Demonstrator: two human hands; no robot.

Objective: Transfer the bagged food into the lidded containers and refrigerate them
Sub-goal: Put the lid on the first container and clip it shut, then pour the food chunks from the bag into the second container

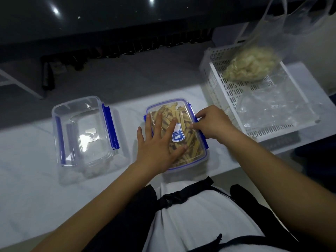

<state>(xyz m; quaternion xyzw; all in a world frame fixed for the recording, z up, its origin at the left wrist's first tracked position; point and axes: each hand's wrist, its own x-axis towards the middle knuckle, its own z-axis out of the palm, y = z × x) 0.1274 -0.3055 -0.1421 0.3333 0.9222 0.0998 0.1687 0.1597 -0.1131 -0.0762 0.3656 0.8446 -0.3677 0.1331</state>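
A clear container with blue clips (183,110) stands in the middle of the white table, full of pale yellow food strips, with its lid on. My left hand (156,142) lies flat on the lid, fingers spread. My right hand (212,124) pinches the blue clip on the container's right side. To the left stands a second clear container (81,131), empty, with a lid lying in it. A bag of pale shredded food (252,64) rests in the white basket (218,82) at the right.
An empty crumpled plastic bag (272,108) lies in the basket's near half. The table edge (27,126) runs behind the containers, with grey floor and dark furniture beyond. My lap is just below the table's front edge.
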